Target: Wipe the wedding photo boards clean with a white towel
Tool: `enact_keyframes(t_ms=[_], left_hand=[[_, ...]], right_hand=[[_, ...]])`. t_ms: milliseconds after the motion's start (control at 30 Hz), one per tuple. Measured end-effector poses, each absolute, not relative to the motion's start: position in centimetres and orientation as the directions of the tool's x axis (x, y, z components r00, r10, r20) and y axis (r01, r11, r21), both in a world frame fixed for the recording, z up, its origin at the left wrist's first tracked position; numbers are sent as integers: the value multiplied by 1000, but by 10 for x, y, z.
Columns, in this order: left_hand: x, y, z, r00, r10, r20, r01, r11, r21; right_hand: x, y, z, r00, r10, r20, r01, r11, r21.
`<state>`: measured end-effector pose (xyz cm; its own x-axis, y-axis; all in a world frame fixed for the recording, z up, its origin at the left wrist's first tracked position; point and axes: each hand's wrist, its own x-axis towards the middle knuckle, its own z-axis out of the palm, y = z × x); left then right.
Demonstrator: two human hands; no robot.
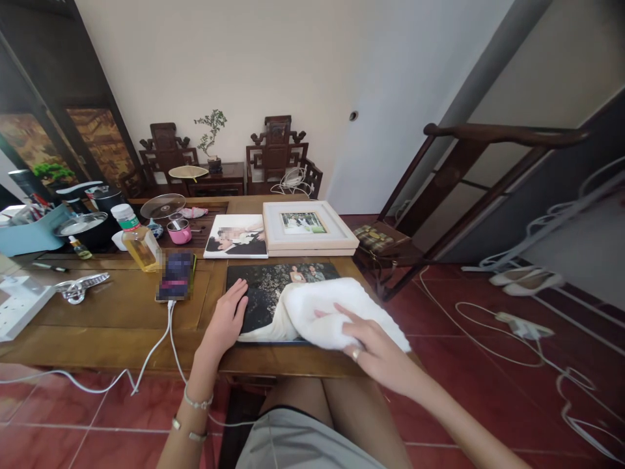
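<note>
A dark photo print lies flat on the wooden table near its front edge. My left hand rests flat on the print's left edge, fingers stretched out. My right hand presses a folded white cloth down on the right part of the print, fingers lying over the cloth. The cloth hides the print's lower right corner.
Behind the print lie a second photo print and a white framed photo. A phone on a white cable, an oil bottle, a pink cup and pots stand at the left. Chairs and floor cables lie at the right.
</note>
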<state>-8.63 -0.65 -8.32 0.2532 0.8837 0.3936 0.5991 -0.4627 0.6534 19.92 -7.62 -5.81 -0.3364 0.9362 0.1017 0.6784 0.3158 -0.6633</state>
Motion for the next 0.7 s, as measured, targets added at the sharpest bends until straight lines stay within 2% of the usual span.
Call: enact_keyframes(t_ms=[100,233,500,700], left_hand=[[-86,-6,-84,256,882,395,604,-465,648],[-86,-6,-84,251,886,391,600,-459,655],[-87,-6,-83,252,887,386,600,-456,657],[-87,-6,-83,264,887,378,611,-457,646]], right_hand=[[200,-94,-60,-374,923,91,667,336,-665],[194,-77,-57,-392,917,80,675,345,-652],[165,20,-46,-344,912,222,683,405,-608],[157,16,-48,-306,921,242,704,390,-593]])
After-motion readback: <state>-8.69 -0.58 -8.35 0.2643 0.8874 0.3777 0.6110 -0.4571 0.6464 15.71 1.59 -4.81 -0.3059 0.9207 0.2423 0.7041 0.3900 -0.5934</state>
